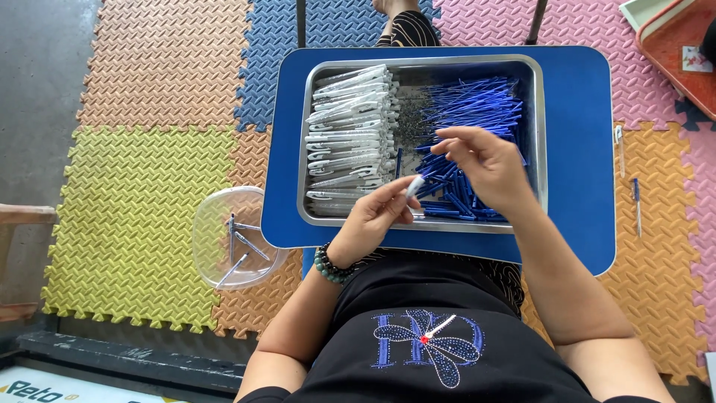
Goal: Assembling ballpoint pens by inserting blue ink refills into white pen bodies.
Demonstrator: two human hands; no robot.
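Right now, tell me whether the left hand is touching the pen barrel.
Touching. The head view shows the left hand pinching the clear pen barrel between thumb and fingertips, above the metal tray. The right hand hovers nearby, apart from it.

white printed sign (37,389), bottom-left floor edge

I see a silver metal tray (540,134) on a blue table (582,149). In it are clear white pen barrels (347,130) and blue refills (470,112). The floor mats (142,194) are yellow, orange, pink and blue, with a zigzag pattern.
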